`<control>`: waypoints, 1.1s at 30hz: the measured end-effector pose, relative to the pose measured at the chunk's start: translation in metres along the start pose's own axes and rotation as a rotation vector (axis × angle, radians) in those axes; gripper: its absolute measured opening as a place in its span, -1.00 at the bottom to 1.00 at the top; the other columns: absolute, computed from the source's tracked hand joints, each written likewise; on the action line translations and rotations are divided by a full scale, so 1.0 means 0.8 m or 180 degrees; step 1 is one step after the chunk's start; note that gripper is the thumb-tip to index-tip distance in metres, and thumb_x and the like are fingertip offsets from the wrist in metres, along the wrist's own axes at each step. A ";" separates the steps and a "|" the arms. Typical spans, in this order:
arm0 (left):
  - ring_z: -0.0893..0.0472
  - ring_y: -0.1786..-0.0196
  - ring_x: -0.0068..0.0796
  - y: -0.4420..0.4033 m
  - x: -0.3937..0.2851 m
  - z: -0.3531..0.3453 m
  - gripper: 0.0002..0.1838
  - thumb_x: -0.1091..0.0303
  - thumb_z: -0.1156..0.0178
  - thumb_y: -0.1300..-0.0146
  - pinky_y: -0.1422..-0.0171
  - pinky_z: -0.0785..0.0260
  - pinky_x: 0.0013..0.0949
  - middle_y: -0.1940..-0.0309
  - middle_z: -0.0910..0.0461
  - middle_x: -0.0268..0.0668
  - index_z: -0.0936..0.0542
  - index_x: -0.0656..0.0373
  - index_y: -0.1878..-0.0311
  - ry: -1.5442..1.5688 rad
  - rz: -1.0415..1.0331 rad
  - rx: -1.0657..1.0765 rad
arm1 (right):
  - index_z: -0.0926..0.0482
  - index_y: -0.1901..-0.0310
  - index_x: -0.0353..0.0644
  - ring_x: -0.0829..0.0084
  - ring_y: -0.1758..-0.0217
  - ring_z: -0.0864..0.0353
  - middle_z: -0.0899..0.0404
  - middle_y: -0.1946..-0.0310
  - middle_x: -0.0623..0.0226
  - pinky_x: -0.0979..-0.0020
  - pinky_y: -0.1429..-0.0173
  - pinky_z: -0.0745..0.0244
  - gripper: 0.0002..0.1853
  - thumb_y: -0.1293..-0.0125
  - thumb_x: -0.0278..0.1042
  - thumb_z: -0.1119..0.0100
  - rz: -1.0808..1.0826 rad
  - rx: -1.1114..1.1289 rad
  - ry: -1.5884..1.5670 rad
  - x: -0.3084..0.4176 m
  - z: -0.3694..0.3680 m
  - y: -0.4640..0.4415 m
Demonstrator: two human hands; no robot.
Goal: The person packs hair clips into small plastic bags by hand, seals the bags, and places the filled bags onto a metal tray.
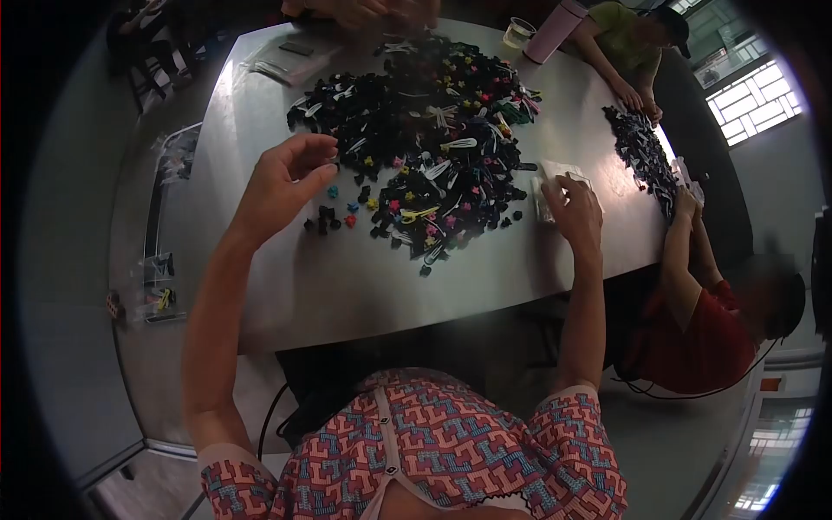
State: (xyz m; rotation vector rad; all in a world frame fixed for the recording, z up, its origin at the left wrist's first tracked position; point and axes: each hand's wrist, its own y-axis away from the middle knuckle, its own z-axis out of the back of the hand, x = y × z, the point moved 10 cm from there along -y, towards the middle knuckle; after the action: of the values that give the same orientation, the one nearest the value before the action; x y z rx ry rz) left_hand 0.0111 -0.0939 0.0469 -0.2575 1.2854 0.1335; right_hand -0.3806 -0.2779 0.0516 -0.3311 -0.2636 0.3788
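Note:
A large heap of small hair clips, mostly black with silver snap clips and coloured flower shapes, covers the middle of the metal table. My left hand is raised at the heap's left edge, thumb and curled fingers apart, with nothing seen between them. Just below it lie several loose small clips: black ones, a red one and blue ones. To the right of the heap, my right hand has its thumb and fingertips pinched at a clear plastic bag, partly hidden beneath the hand.
The metal table has a second clip pile at right, where people in green and red work. A pink bottle, a clear cup and plastic bags stand or lie toward the far side. Another person's hands are across.

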 end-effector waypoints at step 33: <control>-0.60 -0.05 -0.58 -0.003 0.007 -0.065 -0.69 0.43 -0.20 -0.39 -0.21 -0.45 -0.43 0.03 -0.66 -0.34 -0.58 0.21 -0.18 0.0534 0.0392 0.0488 | -0.73 0.14 -0.29 0.66 0.30 -0.56 -0.67 0.32 0.43 0.60 0.26 -0.41 -0.80 -0.33 -0.35 -0.28 -0.1425 -0.0184 -0.3767 -0.091 -0.027 0.017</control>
State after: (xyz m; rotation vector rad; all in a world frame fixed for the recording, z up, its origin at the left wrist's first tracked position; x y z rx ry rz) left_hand -0.0355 -0.1102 0.0285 -0.0586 1.4711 0.1193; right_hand -0.4436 -0.3012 0.0131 -0.0595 -1.4821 0.0805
